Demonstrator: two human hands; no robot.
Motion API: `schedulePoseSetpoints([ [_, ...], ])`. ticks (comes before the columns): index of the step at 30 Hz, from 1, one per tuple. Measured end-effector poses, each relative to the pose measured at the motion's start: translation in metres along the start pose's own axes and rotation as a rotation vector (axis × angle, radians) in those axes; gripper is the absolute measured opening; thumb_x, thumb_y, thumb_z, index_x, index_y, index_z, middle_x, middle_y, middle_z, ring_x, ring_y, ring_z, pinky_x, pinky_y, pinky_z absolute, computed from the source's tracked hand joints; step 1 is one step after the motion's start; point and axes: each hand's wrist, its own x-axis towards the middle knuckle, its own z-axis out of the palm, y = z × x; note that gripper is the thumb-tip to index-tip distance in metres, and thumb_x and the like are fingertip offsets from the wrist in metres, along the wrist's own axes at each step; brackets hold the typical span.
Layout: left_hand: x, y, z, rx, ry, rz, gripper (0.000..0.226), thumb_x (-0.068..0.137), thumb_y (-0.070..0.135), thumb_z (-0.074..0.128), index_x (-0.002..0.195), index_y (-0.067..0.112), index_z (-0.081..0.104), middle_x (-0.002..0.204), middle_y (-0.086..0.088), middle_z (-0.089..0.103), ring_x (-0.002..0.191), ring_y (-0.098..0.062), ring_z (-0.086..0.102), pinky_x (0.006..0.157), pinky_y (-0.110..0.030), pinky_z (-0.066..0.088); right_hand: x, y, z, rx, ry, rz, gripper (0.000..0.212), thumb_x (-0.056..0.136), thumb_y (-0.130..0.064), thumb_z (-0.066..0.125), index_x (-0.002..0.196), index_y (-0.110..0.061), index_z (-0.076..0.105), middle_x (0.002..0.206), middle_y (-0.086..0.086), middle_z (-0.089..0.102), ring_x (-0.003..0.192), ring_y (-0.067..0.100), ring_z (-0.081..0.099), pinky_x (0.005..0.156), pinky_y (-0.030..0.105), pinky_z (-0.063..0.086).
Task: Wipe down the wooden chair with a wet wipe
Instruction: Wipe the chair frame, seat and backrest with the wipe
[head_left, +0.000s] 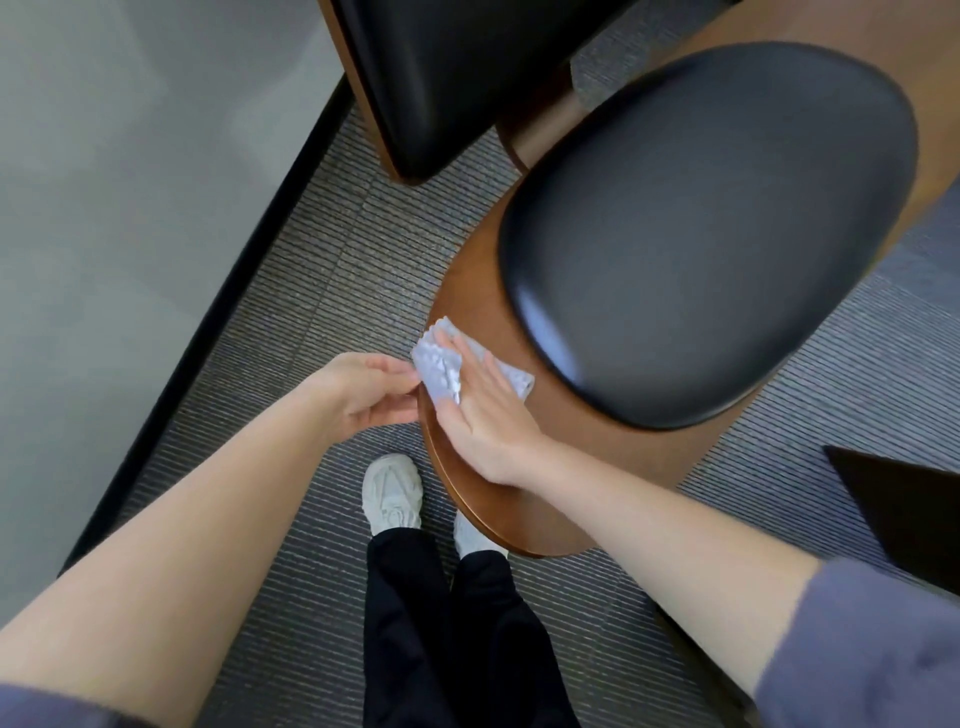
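Likely an office or lounge: ribbed grey carpet tiles, black skirting, matching padded wooden chairs.

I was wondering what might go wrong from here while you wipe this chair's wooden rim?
1. The wet wipe is bunched at the edge of the wooden rim under the flat right hand, its corner seemingly pinched by the left hand; it may slip onto the carpet.
2. Its far end lies close to the black cushion, so a wide stroke might wet that.
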Motion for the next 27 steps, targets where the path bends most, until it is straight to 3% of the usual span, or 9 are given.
schedulePoseSetpoints([
  [5,0.002,-0.009,-0.009,-0.109,-0.092,0.024,0.014,0.095,-0.001,0.052,0.099,0.001,0.065,0.087,-0.012,0.073,0.071,-0.016,0.072,0.061,-0.024,0.060,-0.028,-0.005,0.005,-0.029,-0.036,-0.127,0.053,0.102,-0.030,0.014,0.150,-0.031,-0.009,0.163,-0.004,-0.007,0.148,0.006,-0.014,0.120,0.031,-0.010],
  [7,0.003,-0.010,-0.011,-0.131,-0.107,0.016,0.013,0.094,0.000,0.053,0.099,0.001,0.065,0.088,-0.012,0.073,0.071,-0.015,0.072,0.061,-0.024,0.060,-0.011,0.000,0.000,-0.035,-0.051,-0.076,0.052,0.101,-0.031,0.014,0.145,-0.032,-0.014,0.163,-0.004,-0.006,0.148,0.006,-0.013,0.121,0.034,-0.009],
  [11,0.003,-0.007,-0.012,-0.115,-0.125,0.012,0.016,0.094,0.004,0.055,0.106,0.000,0.064,0.098,-0.017,0.072,0.076,-0.018,0.073,0.060,-0.024,0.060,0.041,0.010,-0.010,-0.109,-0.017,0.071,0.058,0.101,-0.028,0.017,0.155,-0.022,-0.003,0.164,0.000,-0.007,0.149,0.009,-0.013,0.122,0.042,-0.004],
  [17,0.012,0.006,-0.015,-0.133,-0.083,0.009,0.016,0.092,0.005,0.059,0.104,-0.001,0.066,0.099,-0.016,0.072,0.069,-0.015,0.072,0.059,-0.024,0.060,0.007,0.004,-0.006,-0.026,-0.041,-0.021,0.052,0.103,-0.024,0.017,0.142,-0.036,-0.015,0.163,-0.005,-0.009,0.147,0.003,-0.017,0.120,0.032,-0.012],
  [22,0.024,0.019,-0.018,-0.067,-0.059,0.027,0.016,0.095,0.006,0.057,0.105,-0.001,0.066,0.099,-0.018,0.072,0.076,-0.019,0.072,0.059,-0.023,0.059,0.068,0.006,-0.020,-0.059,0.053,0.239,0.052,0.107,-0.031,0.018,0.156,-0.023,0.003,0.164,-0.001,-0.005,0.150,0.012,-0.009,0.122,0.039,-0.007],
  [27,0.032,0.030,-0.017,0.050,-0.101,0.025,0.018,0.093,0.008,0.062,0.109,0.001,0.067,0.099,-0.015,0.074,0.085,-0.020,0.073,0.065,-0.025,0.060,0.113,0.008,-0.033,-0.133,0.116,0.383,0.058,0.105,-0.034,0.021,0.156,-0.012,0.001,0.164,0.001,-0.004,0.150,0.015,-0.005,0.121,0.036,-0.001],
])
